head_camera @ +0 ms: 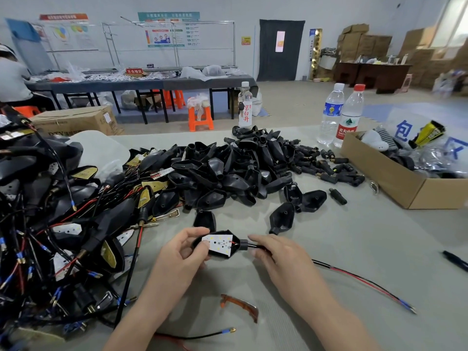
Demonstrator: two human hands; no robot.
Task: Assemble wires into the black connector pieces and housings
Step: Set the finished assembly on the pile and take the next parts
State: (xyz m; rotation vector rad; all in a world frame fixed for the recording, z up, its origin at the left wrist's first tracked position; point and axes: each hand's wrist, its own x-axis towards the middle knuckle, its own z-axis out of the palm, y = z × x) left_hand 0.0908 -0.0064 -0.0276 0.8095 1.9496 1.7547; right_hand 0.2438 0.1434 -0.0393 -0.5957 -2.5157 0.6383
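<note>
My left hand [181,250] grips a black housing [217,255] that carries a white LED board [219,243], thumb on the board's left edge. My right hand [272,252] pinches the black sleeved wire [255,247] where it leaves the housing's round neck. Red and black leads [364,282] trail right across the table to blue-tipped terminals. A large pile of empty black housings [228,171] lies beyond my hands. Small black connector pieces [319,163] lie to the right of that pile.
Assembled units with tangled wires [63,224] fill the left side. An open cardboard box [410,183] sits at the right, water bottles [340,115] behind it. An orange-brown clip [240,306] and a loose black wire [200,335] lie near me. A black pen [455,259] lies at far right.
</note>
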